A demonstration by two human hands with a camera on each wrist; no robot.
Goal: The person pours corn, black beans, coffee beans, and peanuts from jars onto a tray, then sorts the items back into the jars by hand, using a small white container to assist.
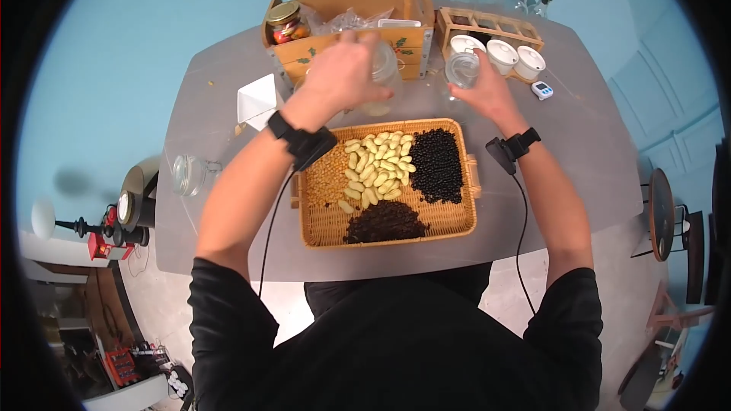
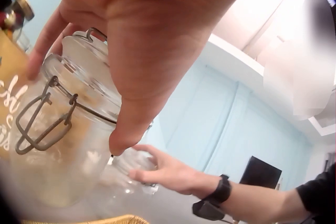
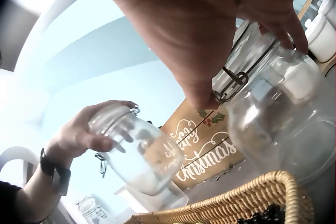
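Observation:
The left hand [image 1: 346, 76] grips a clear clip-top glass jar [image 1: 384, 76] around its lid, behind the wicker tray [image 1: 468, 221]; in the left wrist view this jar [image 2: 63, 145] looks empty. To the right, the right hand [image 1: 487, 95] holds a second glass jar [image 1: 461, 70] at its lid, fingers on one side and thumb on the other. That jar [image 3: 283, 113] also looks empty in the right wrist view. Yellow kernels [image 1: 326, 179], peanuts [image 1: 377, 164], black beans [image 1: 436, 166] and a dark brown heap [image 1: 387, 222] lie in the tray.
Behind the hands stands a wooden box [image 1: 343, 0] with a candy jar [image 1: 287, 23]. A rack [image 1: 491, 24], white lidded pots [image 1: 502, 55] and a timer [image 1: 542, 90] are at the back right. A white dish [image 1: 259, 100] and another glass jar [image 1: 190, 175] are at left.

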